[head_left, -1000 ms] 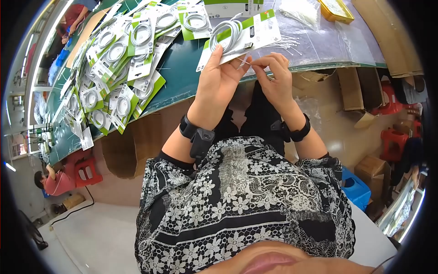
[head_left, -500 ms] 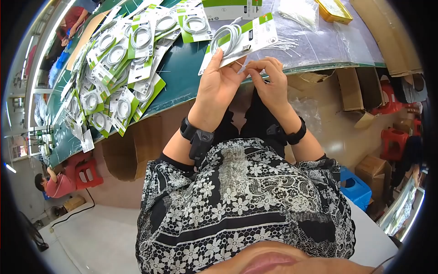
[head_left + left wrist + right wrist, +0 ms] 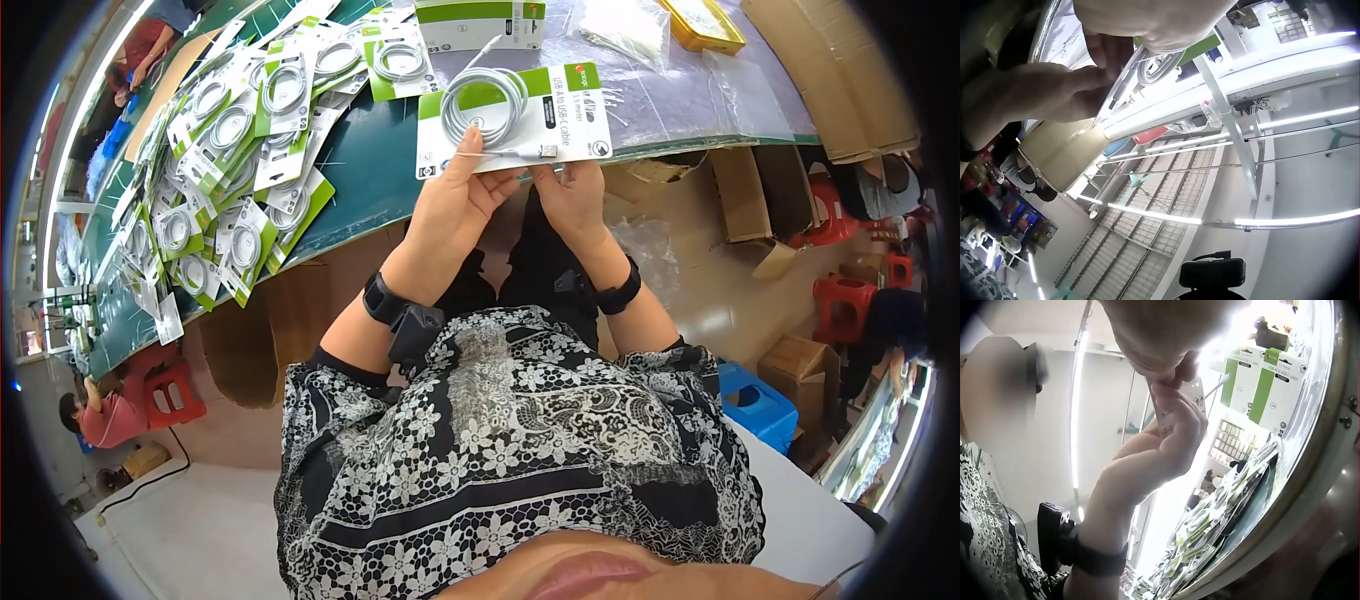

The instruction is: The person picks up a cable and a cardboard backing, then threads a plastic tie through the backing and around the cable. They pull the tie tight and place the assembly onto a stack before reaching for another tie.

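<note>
A flat retail card [image 3: 588,115], white and green and printed "USB A to USB-C cable", faces up toward the head camera. Its coiled white USB cable [image 3: 518,98] lies on the front, with a metal plug [image 3: 548,152] at the lower right. My left hand [image 3: 440,215] grips the card's lower edge, thumb over the coil and fingers behind. At the same edge is my right hand [image 3: 575,208], its fingertips hidden behind the card. In the right wrist view its fingers bunch against the card's back, close to the left fingers [image 3: 1179,419]; whether they pinch anything I cannot tell.
Many carded cables [image 3: 230,130] lie heaped on the green table at left. Behind the held card stands a green-and-white box [image 3: 480,28]. Thin white ties [image 3: 613,98], a plastic bag [image 3: 625,35] and a yellow tray [image 3: 715,44] are farther right, near a cardboard box [image 3: 740,190].
The card has turned from a tilt to face the head camera squarely. My right hand, which was pinching a thin white tie beside it, is now at the card's lower edge, fingers behind.
</note>
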Demonstrator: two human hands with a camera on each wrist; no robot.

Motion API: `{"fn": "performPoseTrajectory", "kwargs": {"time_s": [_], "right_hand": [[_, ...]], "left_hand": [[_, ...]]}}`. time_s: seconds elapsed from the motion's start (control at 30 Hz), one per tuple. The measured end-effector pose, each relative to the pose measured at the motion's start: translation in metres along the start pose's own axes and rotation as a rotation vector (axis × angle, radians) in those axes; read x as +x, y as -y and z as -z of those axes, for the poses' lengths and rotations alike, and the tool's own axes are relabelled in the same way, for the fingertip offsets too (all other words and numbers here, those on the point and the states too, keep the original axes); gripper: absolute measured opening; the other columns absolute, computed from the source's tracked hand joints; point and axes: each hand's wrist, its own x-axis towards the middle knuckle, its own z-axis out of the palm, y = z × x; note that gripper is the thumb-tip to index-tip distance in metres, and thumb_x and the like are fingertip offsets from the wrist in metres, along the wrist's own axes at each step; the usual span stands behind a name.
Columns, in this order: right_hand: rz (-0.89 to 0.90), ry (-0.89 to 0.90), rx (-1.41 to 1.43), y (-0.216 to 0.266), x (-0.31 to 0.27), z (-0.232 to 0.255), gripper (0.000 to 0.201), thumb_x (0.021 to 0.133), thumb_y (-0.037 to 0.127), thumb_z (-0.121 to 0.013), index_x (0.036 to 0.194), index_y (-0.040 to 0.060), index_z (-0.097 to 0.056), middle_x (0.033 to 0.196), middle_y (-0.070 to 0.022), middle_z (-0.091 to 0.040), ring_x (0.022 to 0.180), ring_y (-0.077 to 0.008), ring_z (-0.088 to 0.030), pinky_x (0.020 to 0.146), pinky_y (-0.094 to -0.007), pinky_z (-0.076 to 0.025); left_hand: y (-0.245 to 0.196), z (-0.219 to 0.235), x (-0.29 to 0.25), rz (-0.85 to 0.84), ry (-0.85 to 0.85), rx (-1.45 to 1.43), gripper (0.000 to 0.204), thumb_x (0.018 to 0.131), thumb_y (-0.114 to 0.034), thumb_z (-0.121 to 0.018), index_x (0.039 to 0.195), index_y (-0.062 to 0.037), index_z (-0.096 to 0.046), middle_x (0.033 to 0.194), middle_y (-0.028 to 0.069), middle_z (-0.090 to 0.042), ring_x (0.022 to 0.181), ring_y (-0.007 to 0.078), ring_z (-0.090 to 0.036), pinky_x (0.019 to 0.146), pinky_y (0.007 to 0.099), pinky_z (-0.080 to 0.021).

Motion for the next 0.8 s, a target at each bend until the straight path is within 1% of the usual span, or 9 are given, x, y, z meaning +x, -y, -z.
{"fn": "performPoseTrajectory", "kwargs": {"time_s": [0.1,0.2,0.27,0.33,0.37,0.4,0.5,0.63,0.8], "right_hand": [[0.326,-0.019,-0.700,0.026,0.003,0.016,0.029,0.077,0.006,-0.072,0.103,0.0034,-0.059,0.094,-0.0104,-0.059,0.085,-0.0237,-0.057,0.076,-0.0342,-0.045],[0.263,0.111,-0.672,0.057,-0.015,0.021,0.028,0.073,0.007,-0.074,0.098,0.0059,-0.061,0.089,-0.0081,-0.057,0.082,-0.0245,-0.055,0.075,-0.0358,-0.043],[0.208,0.164,-0.680,0.070,-0.016,0.025,0.027,0.071,0.008,-0.074,0.095,0.0072,-0.062,0.086,-0.0069,-0.057,0.080,-0.0248,-0.053,0.074,-0.0366,-0.041],[0.366,0.100,-0.763,0.077,0.003,0.019,0.025,0.070,0.009,-0.074,0.092,0.0089,-0.062,0.085,-0.0030,-0.057,0.082,-0.0219,-0.053,0.076,-0.0366,-0.041],[0.451,0.069,-0.796,0.077,0.010,0.016,0.024,0.069,0.009,-0.074,0.090,0.0098,-0.062,0.085,-0.0010,-0.057,0.083,-0.0204,-0.053,0.077,-0.0365,-0.040],[0.452,0.067,-0.796,0.075,0.012,0.014,0.024,0.069,0.009,-0.074,0.090,0.0098,-0.062,0.085,-0.0010,-0.057,0.083,-0.0204,-0.053,0.077,-0.0365,-0.040],[0.530,0.185,-0.771,0.065,0.014,0.007,0.022,0.068,0.010,-0.073,0.088,0.0116,-0.063,0.084,0.0005,-0.056,0.083,-0.0204,-0.054,0.077,-0.0351,-0.039],[0.520,0.190,-0.730,0.059,0.017,0.004,0.018,0.069,0.011,-0.072,0.085,0.0116,-0.063,0.083,-0.0005,-0.055,0.084,-0.0215,-0.054,0.078,-0.0348,-0.039],[0.577,0.141,-0.690,0.054,0.015,0.008,0.017,0.069,0.007,-0.070,0.084,0.0108,-0.062,0.089,-0.0013,-0.058,0.084,-0.0238,-0.054,0.079,-0.0344,-0.038]], "left_hand": [[-0.001,-0.007,-0.001,-0.084,-0.091,0.037,0.028,0.095,-0.027,-0.055,0.116,-0.0091,-0.052,0.104,0.0039,-0.063,0.088,0.0159,-0.063,0.077,0.0317,-0.052],[0.006,-0.005,0.000,-0.262,-0.129,0.141,0.028,0.094,-0.025,-0.057,0.116,-0.0077,-0.052,0.104,0.0054,-0.062,0.089,0.0161,-0.063,0.074,0.0316,-0.054],[0.012,-0.010,0.000,-0.272,-0.122,0.144,0.028,0.094,-0.024,-0.057,0.116,-0.0072,-0.052,0.104,0.0054,-0.062,0.088,0.0159,-0.063,0.073,0.0314,-0.054],[0.017,-0.016,0.001,-0.327,-0.108,0.153,0.028,0.093,-0.022,-0.058,0.116,-0.0063,-0.051,0.104,0.0055,-0.061,0.086,0.0155,-0.063,0.070,0.0310,-0.054],[0.018,-0.017,0.001,-0.323,-0.104,0.153,0.028,0.093,-0.022,-0.058,0.116,-0.0063,-0.051,0.104,0.0055,-0.061,0.086,0.0155,-0.063,0.070,0.0310,-0.054],[0.019,-0.015,0.000,-0.305,-0.082,0.146,0.028,0.093,-0.021,-0.058,0.116,-0.0062,-0.051,0.104,0.0050,-0.061,0.086,0.0150,-0.062,0.071,0.0305,-0.053],[0.023,-0.007,-0.003,-0.278,-0.045,0.126,0.027,0.093,-0.018,-0.059,0.116,-0.0059,-0.051,0.105,0.0040,-0.060,0.086,0.0138,-0.061,0.071,0.0295,-0.052],[0.023,-0.003,0.000,-0.231,-0.035,0.050,0.026,0.093,-0.015,-0.059,0.116,-0.0063,-0.051,0.104,0.0025,-0.059,0.087,0.0127,-0.060,0.072,0.0281,-0.050],[0.018,-0.016,0.000,-0.300,-0.029,0.069,0.026,0.093,-0.013,-0.058,0.117,-0.0077,-0.051,0.105,0.0020,-0.060,0.090,0.0128,-0.059,0.075,0.0278,-0.050]]}}
